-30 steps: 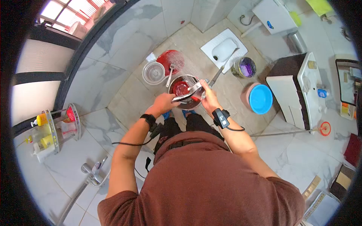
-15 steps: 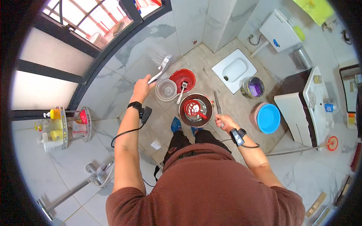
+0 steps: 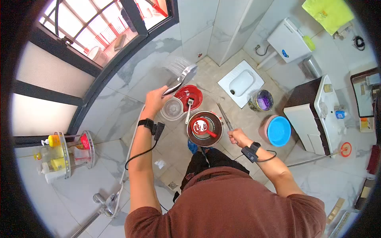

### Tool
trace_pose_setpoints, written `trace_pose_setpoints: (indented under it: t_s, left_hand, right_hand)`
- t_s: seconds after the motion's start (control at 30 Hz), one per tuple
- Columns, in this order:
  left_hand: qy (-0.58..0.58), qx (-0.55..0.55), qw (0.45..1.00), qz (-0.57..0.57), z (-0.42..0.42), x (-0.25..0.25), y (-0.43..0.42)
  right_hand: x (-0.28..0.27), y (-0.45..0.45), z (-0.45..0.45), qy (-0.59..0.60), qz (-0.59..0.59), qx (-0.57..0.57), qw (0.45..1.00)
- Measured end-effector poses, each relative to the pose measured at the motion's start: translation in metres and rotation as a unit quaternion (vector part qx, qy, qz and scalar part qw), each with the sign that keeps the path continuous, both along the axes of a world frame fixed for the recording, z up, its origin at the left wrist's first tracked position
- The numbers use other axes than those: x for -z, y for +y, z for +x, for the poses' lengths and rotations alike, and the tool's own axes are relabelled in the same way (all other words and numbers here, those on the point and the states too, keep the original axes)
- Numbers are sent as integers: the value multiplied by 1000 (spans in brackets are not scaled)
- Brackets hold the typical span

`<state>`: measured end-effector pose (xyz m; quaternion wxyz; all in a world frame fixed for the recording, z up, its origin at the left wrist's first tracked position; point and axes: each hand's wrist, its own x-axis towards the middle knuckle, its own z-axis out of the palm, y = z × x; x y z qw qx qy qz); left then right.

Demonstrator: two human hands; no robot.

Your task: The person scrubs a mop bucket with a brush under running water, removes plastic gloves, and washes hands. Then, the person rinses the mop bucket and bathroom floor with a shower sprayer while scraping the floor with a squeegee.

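Note:
My left hand (image 3: 156, 102) is wrapped round the handle of a silver shower head (image 3: 183, 75), which sprays water toward the wall and floor. My right hand (image 3: 239, 137) grips a knife (image 3: 225, 116) with a long, narrow grey blade pointing forward and to the left. Between the hands stands a dark round pot (image 3: 192, 138), with a red scoop (image 3: 199, 126) inside it. Beyond the pot are a red basin (image 3: 197, 93) and a pale, see-through tub (image 3: 171, 108). A white-handled brush (image 3: 188, 113) lies across the edge of the basin, its handle toward the pot.
A squat toilet (image 3: 242, 82) is set in the floor ahead. At right stand a bucket with purple content (image 3: 262, 101), a blue basin (image 3: 279, 131) and a white cabinet (image 3: 307, 119). A bottle rack (image 3: 65, 152) hangs at left. Shower hose (image 3: 129, 158) runs beside my left arm.
My left hand has moved slightly right and back with the shower head, and the spray has shifted. The knife now tilts more to the left. The head view has shifted a little.

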<state>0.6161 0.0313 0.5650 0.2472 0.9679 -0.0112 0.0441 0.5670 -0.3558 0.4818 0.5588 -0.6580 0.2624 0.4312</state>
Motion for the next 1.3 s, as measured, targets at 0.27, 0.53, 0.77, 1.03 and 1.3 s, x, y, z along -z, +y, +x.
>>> trace_pose_setpoints:
  t_s: [0.27,0.53,0.77,1.03,1.3]
  left_hand:
    - [-61,24,998,19,-10,-20,-5]
    - [-55,-49,996,46,0,-25,-2]
    - [-18,-111,991,72,12,-43,-13]
    - [4,-222,971,83,1,-24,7]
    - [77,-313,939,117,-48,30,50]
  right_hand:
    - [24,24,87,72,239,125,960]
    - [2,61,247,106,342,167,919]
    - [-12,112,359,221,456,218,834]
    - [22,214,343,275,452,203,824]
    - [39,274,278,517,434,219,704]
